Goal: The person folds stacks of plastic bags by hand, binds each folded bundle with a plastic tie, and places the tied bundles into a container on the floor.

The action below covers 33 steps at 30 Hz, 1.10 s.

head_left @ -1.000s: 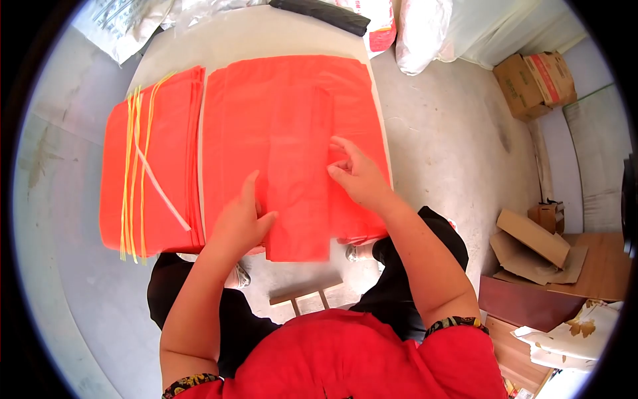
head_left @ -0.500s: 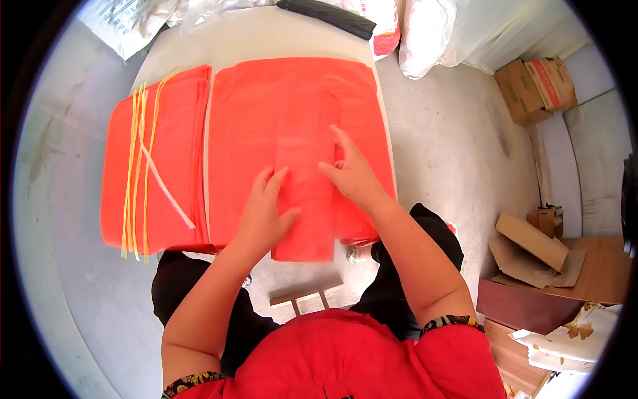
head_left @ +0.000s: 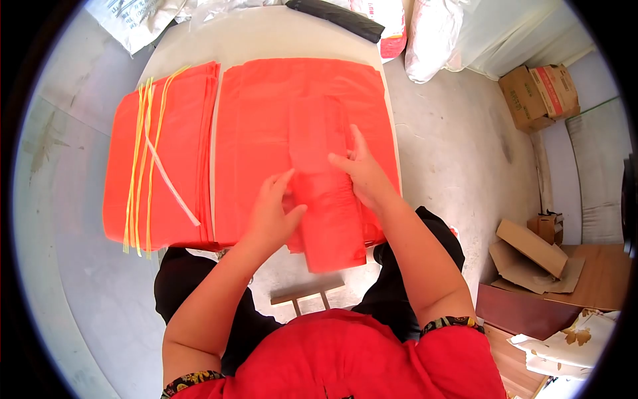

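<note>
The left hand [head_left: 276,207] is holding its fingers loosely open at the left edge of the folded red plastic strip [head_left: 327,199], which is lying between both hands' fingers. The right hand [head_left: 367,174] is curving along the opposite edge, its grip unclear. Yellow ties [head_left: 137,166] are lying well left of the fingers.

Thin, crinkled red plastic bundle [head_left: 329,213], smooth plastic-looking red sheets [head_left: 256,120], matt brown cardboard box [head_left: 525,100], wood-grain board [head_left: 605,276]

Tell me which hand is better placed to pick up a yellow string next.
Probably the left hand: it is nearer the yellow strings, while the right hand is across the folded red bundle.
</note>
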Available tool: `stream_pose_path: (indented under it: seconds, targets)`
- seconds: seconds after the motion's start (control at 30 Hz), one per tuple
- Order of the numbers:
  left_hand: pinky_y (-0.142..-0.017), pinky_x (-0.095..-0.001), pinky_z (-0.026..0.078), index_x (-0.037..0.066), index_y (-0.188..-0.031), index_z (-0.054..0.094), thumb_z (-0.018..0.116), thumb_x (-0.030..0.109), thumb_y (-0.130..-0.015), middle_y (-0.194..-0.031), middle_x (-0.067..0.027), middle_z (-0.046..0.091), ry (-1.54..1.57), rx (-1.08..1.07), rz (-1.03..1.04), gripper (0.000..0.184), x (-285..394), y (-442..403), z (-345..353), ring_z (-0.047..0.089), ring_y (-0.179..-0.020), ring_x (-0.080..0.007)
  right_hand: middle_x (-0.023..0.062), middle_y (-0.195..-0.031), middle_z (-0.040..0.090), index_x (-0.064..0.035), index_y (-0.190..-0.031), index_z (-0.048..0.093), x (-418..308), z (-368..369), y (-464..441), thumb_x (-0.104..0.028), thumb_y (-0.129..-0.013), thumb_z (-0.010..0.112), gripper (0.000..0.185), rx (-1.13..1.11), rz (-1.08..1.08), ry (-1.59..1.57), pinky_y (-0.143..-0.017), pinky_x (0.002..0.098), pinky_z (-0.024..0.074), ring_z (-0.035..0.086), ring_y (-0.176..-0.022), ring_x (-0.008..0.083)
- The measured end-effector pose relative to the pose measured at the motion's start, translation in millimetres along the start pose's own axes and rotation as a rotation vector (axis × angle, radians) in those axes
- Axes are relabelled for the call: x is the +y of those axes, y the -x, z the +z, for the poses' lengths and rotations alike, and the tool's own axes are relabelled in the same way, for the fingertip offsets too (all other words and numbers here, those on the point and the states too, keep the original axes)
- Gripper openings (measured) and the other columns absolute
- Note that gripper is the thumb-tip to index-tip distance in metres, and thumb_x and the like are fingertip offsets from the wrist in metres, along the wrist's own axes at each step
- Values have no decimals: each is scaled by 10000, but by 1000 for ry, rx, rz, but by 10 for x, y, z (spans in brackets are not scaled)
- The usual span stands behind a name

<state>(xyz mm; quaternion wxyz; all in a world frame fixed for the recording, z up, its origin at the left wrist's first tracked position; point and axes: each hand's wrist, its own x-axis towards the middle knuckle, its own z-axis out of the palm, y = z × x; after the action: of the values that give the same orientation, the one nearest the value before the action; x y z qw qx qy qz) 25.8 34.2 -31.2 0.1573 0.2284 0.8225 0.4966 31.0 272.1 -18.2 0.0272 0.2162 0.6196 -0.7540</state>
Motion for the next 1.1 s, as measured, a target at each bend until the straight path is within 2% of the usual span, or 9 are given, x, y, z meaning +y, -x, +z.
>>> stream_pose_path:
  seconds: [0.1,0.2,0.4,0.6,0.7,0.8,0.9,1.0,1.1]
  targets:
    - [-1072,-393,527,64,-1584,413,753,27,-895,-1607,-198,386,18,24,19,769,27,-29,1,519,-1388,-287,152,-1480,527,-66,-1655,183,-66,-18,-57,-113,-960,723,881,-262,42,-293,-1091,451,498,553,-1334,303]
    - [-1162,-420,455,73,-1588,412,760,48,-895,-1679,-216,294,-46,-3,69,776,95,-23,50,408,-1502,-333,127,-1467,537,-54,-1615,262,-164,28,-61,-86,-982,690,765,-377,27,-358,-1024,416,550,593,-1279,247]
    - [-1204,-437,397,85,-1575,433,795,76,-867,-1683,-239,269,-24,-40,-7,795,321,5,25,373,-1524,-360,111,-1418,571,-57,-1543,372,-212,133,-88,-76,-984,679,638,-363,137,-346,-1032,402,545,601,-1258,226]
    - [-1214,-459,375,103,-1571,440,829,102,-830,-1694,-267,211,-132,-37,44,836,324,11,49,319,-1542,-413,112,-1395,582,-53,-1554,370,-188,163,-93,-106,-988,681,647,-334,114,-289,-1031,395,538,602,-1251,244]
    - [-1222,-470,361,97,-1566,441,838,118,-821,-1687,-283,208,-157,-48,55,845,362,10,54,295,-1548,-435,109,-1410,572,-85,-1639,263,-205,192,5,-130,-983,707,793,-90,-74,46,-994,370,550,628,-1207,210]
    - [-1227,-480,351,90,-1546,467,818,103,-818,-1683,-300,197,-172,-50,101,809,339,5,78,279,-1550,-452,120,-1421,561,-83,-1627,317,-212,-23,40,-137,-958,731,789,-106,-109,419,-969,361,543,634,-1177,206]
    - [-1228,-487,346,72,-1491,520,776,77,-813,-1679,-315,188,-305,-66,199,724,306,0,99,273,-1544,-474,132,-1418,554,-83,-1589,410,-201,-175,163,-153,-940,744,734,-148,-369,851,-947,367,544,646,-1142,217]
    - [-1228,-495,343,49,-1414,565,733,58,-808,-1671,-327,194,-362,-67,206,628,279,-3,124,267,-1540,-491,146,-1437,531,-93,-1553,475,-254,-146,334,-185,-930,754,689,-106,-305,1145,-952,382,548,651,-1129,256]
    - [-1224,-503,346,34,-1350,582,720,60,-805,-1663,-331,211,-412,-69,222,563,320,6,103,272,-1534,-501,148,-1452,512,-102,-1576,436,-225,-183,388,-226,-932,762,733,40,-404,1204,-950,395,553,649,-1124,293]
